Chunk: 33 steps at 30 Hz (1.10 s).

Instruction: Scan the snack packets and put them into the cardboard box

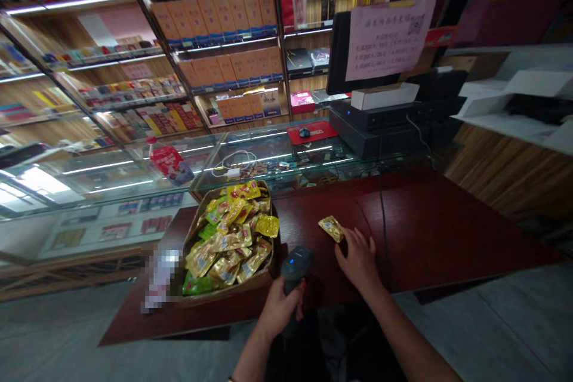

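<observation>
My left hand is wrapped round the handle of a dark barcode scanner, which shows a small blue light on its head. Between the thumb and forefinger of my right hand is the near end of a small gold snack packet, low over the dark red tabletop. The other fingers of that hand are loosely bent. Left of the scanner stands an open cardboard box heaped with gold, yellow and green snack packets.
Behind the table runs a glass counter with a red bottle, a white cable and a mouse on a red mat. A monitor bears a paper notice. A black cable crosses the tabletop right of my right hand.
</observation>
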Tool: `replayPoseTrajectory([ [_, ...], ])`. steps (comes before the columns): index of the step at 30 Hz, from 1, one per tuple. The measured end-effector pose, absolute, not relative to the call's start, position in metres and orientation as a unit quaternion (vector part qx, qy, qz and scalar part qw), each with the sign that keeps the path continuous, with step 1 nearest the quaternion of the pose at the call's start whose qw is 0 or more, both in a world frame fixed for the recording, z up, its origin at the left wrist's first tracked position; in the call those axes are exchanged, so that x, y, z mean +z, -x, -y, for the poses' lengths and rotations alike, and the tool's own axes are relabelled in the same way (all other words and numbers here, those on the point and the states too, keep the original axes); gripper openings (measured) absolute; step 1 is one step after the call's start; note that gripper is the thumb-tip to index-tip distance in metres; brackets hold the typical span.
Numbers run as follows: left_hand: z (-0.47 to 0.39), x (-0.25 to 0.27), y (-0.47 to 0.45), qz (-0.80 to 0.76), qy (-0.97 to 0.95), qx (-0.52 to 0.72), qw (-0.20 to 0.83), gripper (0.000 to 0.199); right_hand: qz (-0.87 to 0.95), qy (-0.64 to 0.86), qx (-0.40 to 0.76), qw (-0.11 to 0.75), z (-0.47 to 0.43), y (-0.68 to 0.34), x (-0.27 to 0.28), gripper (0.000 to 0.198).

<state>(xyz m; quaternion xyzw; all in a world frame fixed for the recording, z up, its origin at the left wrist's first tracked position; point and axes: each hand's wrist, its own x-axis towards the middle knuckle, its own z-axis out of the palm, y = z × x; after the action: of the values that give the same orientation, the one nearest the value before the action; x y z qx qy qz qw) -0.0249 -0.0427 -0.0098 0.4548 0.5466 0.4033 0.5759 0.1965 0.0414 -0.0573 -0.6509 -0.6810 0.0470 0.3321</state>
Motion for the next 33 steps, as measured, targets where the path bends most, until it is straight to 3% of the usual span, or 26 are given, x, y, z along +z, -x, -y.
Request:
replayPoseTrajectory([
  [4,0.043,-0.012,0.025,-0.548,-0.451,0.408,0.574,0.044,0.696,0.628,0.066,0.342,-0.042,-0.198,-0.054,0.031],
  [9,0.043,-0.013,0.025,-0.552,-0.444,0.415,0.572,0.045,0.699,0.648,0.048,0.299,-0.049,-0.188,-0.049,0.046],
  [13,0.043,-0.013,0.025,-0.55,-0.452,0.406,0.572,0.046,0.729,0.631,0.054,0.261,-0.052,-0.183,-0.047,0.037],
  [18,0.043,-0.013,0.024,-0.552,-0.444,0.415,0.571,0.048,0.73,0.577,0.108,0.349,-0.048,-0.188,-0.044,0.028],
  [23,0.043,-0.011,0.024,-0.555,-0.43,0.418,0.576,0.051,0.72,0.501,0.185,0.443,-0.045,-0.19,-0.044,0.041],
  [33,0.043,-0.006,0.023,-0.551,-0.458,0.402,0.57,0.039,0.695,0.517,0.175,0.468,-0.047,-0.188,-0.053,0.048],
])
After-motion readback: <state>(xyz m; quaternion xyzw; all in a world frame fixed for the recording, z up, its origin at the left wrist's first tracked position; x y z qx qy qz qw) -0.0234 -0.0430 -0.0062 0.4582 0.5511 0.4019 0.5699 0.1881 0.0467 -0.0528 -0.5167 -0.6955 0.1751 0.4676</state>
